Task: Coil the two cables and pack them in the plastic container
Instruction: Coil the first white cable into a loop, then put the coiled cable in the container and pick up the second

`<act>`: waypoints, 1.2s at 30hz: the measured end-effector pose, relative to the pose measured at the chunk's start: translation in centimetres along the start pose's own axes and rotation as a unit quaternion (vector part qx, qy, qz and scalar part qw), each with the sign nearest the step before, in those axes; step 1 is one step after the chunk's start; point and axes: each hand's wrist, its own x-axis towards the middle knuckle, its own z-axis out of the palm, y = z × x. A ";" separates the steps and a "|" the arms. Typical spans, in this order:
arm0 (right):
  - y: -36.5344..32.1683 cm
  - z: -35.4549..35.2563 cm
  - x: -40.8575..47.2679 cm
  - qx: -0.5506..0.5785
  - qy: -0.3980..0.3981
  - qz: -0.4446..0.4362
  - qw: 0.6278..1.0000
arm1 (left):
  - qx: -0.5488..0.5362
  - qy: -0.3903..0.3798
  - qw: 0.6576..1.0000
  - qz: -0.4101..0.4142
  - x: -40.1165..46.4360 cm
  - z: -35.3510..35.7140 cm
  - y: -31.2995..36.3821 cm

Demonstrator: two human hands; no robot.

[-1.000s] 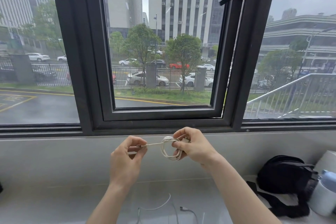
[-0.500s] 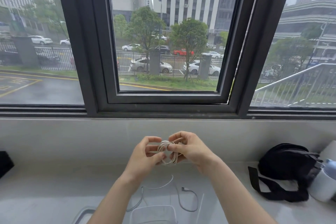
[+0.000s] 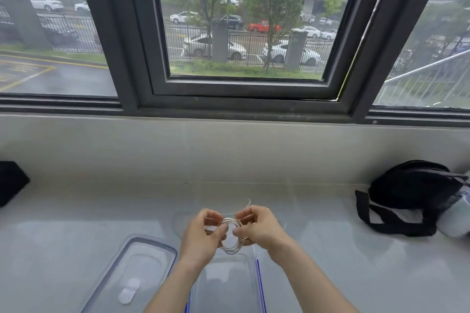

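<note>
A thin white cable (image 3: pixel 231 236) is wound into a small coil held between both hands above the counter. My left hand (image 3: pixel 203 235) pinches the coil's left side and my right hand (image 3: pixel 256 227) pinches its right side. A loose bit of cable (image 3: pixel 245 204) curves up behind my right fingers. Right below the coil stands the clear plastic container (image 3: pixel 256 284) with a blue-edged rim, open on top. The second cable is hidden by my hands and arms.
The container's clear lid (image 3: pixel 132 274) lies flat to the left of it. A black bag with a strap (image 3: pixel 404 195) and a white bottle (image 3: pixel 457 216) rest at the right of the grey counter (image 3: pixel 76 236). A dark object (image 3: pixel 11 181) sits at the far left. Windows rise behind.
My head has tilted down, bringing the container and lid into view. Both hands lowered the coil over the container. The left hand, earlier pulling the cable's end sideways, now pinches the coil.
</note>
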 end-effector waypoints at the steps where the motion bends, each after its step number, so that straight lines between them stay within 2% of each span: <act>1: 1.1 0.5 0.1 -0.013 0.005 0.013 1.000 | 0.010 0.001 1.000 -0.013 -0.2 0.2 -0.9; 5: 5.3 2.7 0.2 -0.094 0.039 0.034 0.994 | 0.058 -0.013 0.997 -0.051 -1.0 1.1 -4.5; 10: 8.2 4.7 0.1 -0.209 0.058 0.039 0.975 | 0.122 -0.071 0.986 -0.089 -1.4 1.8 -7.8; 15: 9.3 6.0 0.9 -0.298 0.079 0.003 0.951 | 0.170 -0.106 0.975 -0.094 -0.8 2.3 -9.3; 19: 10.1 7.0 1.8 -0.351 0.046 0.002 0.935 | 0.247 -0.108 0.961 -0.065 0.0 3.1 -9.7; 22: 10.4 7.5 2.3 -0.366 0.024 0.010 0.930 | 0.294 -0.127 0.945 -0.069 0.5 3.8 -9.8; 30: 10.4 8.1 3.4 -0.376 -0.025 0.040 0.925 | 0.309 -0.179 0.925 -0.128 1.7 4.9 -10.4; 36: 10.0 7.3 3.7 -0.332 -0.019 0.015 0.943 | 0.294 -0.170 0.935 -0.104 1.8 4.5 -9.2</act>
